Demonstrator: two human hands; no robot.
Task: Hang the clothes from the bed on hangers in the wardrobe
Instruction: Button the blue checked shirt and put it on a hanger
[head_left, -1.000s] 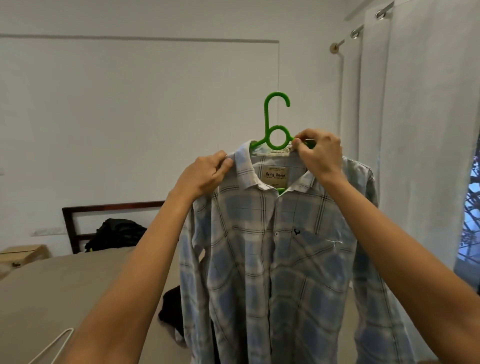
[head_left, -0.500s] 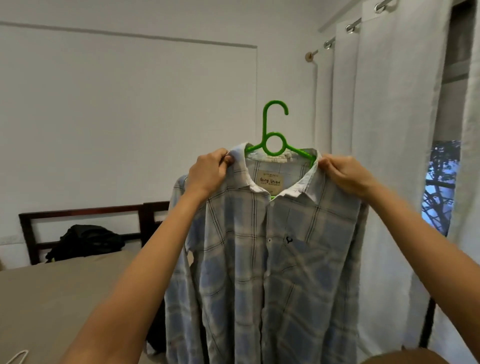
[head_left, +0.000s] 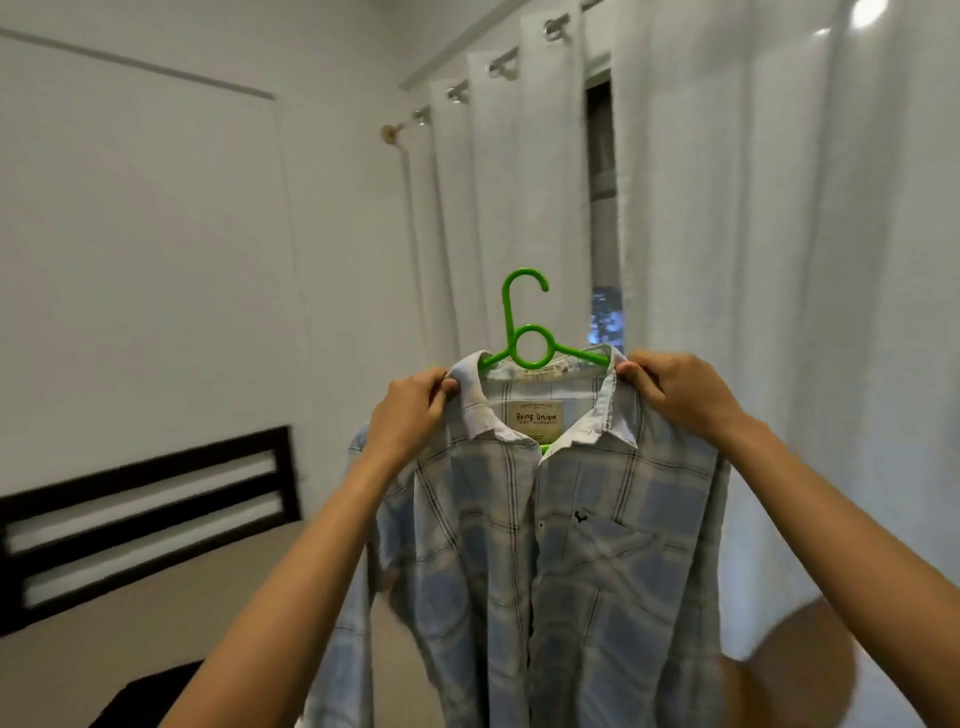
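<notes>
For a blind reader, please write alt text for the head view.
A left hand and a right hand hold up a blue plaid shirt on a green hanger, each gripping beside the collar. White curtains hang behind; a dark headboard is at left.

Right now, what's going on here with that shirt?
A person is holding a plaid shirt up in the air on a green hanger. The left hand pinches the fabric beside the collar on one side, the right hand on the other. The hanger's hook is free, so the shirt is on its hanger but not hung yet. No wardrobe is in view.
</notes>
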